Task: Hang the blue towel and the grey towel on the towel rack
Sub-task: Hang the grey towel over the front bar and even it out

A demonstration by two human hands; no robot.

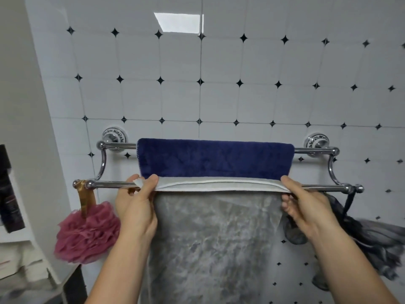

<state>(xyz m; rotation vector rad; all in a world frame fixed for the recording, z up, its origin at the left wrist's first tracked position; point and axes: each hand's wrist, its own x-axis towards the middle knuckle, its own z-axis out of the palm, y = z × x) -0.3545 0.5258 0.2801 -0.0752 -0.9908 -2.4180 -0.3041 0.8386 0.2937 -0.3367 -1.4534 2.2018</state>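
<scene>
A chrome double-bar towel rack [109, 184] is fixed to the tiled wall. The dark blue towel [215, 158] is draped over its rear, upper bar. The grey towel [215, 242] lies over the front, lower bar and hangs down toward me, its pale top edge along the bar. My left hand [137, 207] pinches the grey towel's upper left corner at the bar. At the upper right corner, my right hand [304, 205] grips the same towel's edge.
A pink mesh bath sponge [87, 233] hangs by a gold ribbon from the front bar's left end. A dark grey mesh sponge [377, 242] hangs from the right end. A shelf with dark bottles [8, 194] and folded white items stands at the left.
</scene>
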